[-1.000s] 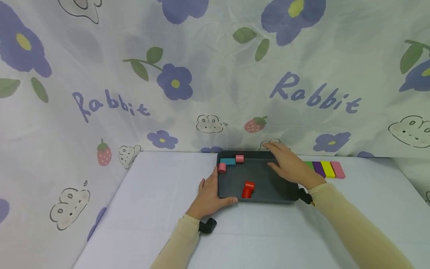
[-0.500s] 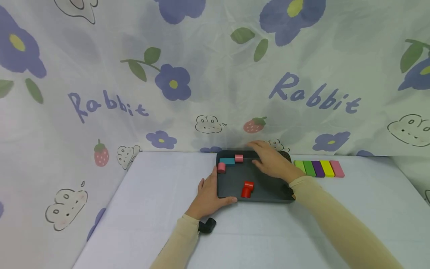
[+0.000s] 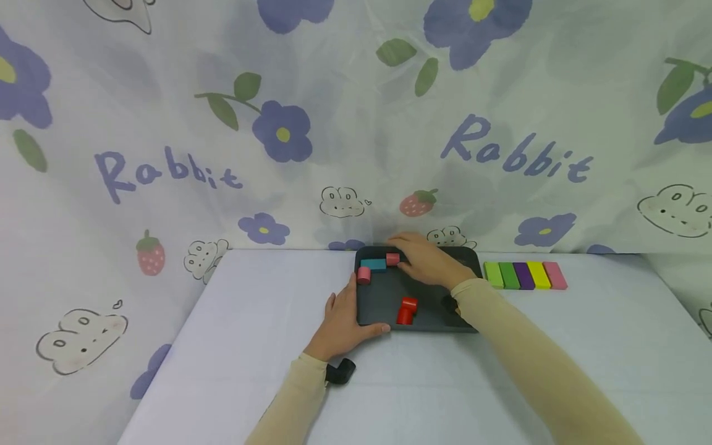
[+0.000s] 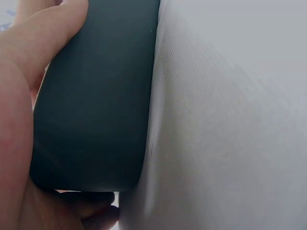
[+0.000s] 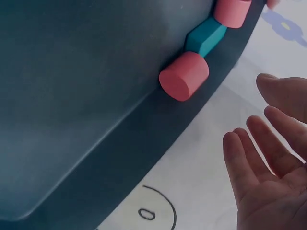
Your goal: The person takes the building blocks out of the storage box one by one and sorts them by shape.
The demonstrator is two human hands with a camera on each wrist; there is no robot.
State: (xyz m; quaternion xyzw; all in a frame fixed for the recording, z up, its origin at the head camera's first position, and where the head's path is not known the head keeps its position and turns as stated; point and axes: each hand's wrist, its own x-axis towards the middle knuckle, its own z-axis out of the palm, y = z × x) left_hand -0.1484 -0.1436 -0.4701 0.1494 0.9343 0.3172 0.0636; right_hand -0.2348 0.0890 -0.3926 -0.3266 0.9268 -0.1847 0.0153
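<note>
1. Fingers (image 5: pixel 235 148) of the right hand (image 3: pixel 428 259): spread, thumb apart, nothing gripped. Left hand (image 3: pixel 343 324): fingers laid along the tray's left wall, thumb along its front. Brace judged sound; light, even pressure is advised, so the tray does not slide.
2. White surface (image 3: pixel 194 383): beneath both hands, carrying the tray.
3. Dark tray (image 3: pixel 378 303): between the two sets of fingers, partly covered by the right. Right fingertips reach its back rim; they should clear it on any descent.
4. Row of five coloured blocks (image 3: pixel 524 275): right of the right fingers, outside the tray. Sleeve (image 3: pixel 478 300) lies near its closest end; avoid brushing it.
5. Blue block (image 3: pixel 373 265): left of the right fingers, between two pink pieces and, by the right wrist view, touching the nearer.
6. Nearer pink cylinder (image 3: pixel 392 259): just left of the right thumb, not gripped; judged the likely object of the reach. Recommended: close thumb and fingers across it squarely and lift straight, lest the blue block be dragged.
7. Farther pink cylinder (image 3: pixel 364 275): just beyond the left fingertips; hold these outside the wall.
8. Red cylinders (image 3: pixel 409 304): nearer the person than the right fingers, right of the left thumb. Carry the right wrist high to avoid knocking them.
</note>
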